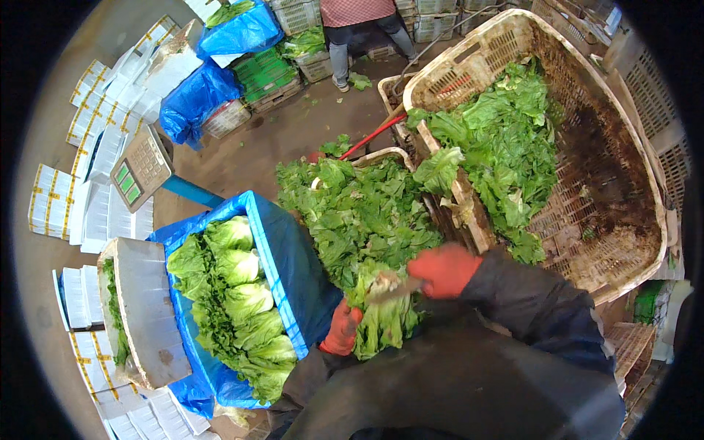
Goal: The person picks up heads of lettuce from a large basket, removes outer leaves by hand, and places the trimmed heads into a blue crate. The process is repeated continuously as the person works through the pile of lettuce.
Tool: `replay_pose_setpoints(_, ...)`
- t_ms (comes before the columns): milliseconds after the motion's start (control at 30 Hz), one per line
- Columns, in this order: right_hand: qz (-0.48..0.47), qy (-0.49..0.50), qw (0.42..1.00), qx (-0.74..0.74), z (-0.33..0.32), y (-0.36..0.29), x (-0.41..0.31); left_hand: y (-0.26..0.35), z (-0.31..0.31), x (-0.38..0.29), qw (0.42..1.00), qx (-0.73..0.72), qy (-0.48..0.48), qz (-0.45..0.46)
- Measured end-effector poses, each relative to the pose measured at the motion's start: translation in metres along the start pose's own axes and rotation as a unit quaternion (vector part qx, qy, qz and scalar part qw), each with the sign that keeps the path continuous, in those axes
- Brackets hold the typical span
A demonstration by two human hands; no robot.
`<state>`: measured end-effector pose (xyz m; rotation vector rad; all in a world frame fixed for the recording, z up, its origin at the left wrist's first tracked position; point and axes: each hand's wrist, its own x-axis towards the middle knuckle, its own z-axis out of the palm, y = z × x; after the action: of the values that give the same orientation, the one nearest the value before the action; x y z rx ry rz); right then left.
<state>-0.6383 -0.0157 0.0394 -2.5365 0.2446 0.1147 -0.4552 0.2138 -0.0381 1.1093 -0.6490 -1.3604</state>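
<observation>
My left hand [342,330], in a red-orange glove, grips a head of leafy lettuce [385,319] low in front of my body. My right hand [445,270], gloved alike and slightly blurred, holds a knife [395,291] whose blade lies at the browned cut base of that lettuce. Just beyond both hands is a heap of loose lettuce leaves [363,214], piled over a container whose rim shows in part. To the left, a box lined with blue plastic film [275,264] holds rows of lettuce heads [247,300], their pale bases turned toward me.
A large dirty plastic crate [654,192] with loose leaves stands at the right. A scale's display and keypad [142,168] rise behind the lined box, beside a foam box [151,313]. White foam boxes [52,201] fill the left. Another person [357,22] stands at the top near crates.
</observation>
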Motion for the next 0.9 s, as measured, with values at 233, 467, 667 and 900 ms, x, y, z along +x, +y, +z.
replay_pose_setpoints(233, 0.212, 0.033, 0.774, 0.596, -0.021, 0.009, 0.006, 0.087, 0.010, 0.045, 0.718, 0.629, 0.154, 0.257)
replay_pose_setpoints(467, 0.115, 0.188, 0.863, 0.454, -0.030, 0.013, 0.012, 0.086, 0.034, 0.081, 0.959, -0.272, -0.073, -0.003)
replay_pose_setpoints(667, 0.158, -0.056, 0.781, 0.601, -0.019, 0.045, 0.000, 0.086, 0.052, 0.093, 0.986, 0.153, -0.048, 0.050)
replay_pose_setpoints(900, 0.259, 0.068, 0.795, 0.544, -0.029, 0.017, -0.002, 0.108, 0.042, 0.095, 0.951, 0.264, 0.141, 0.073)
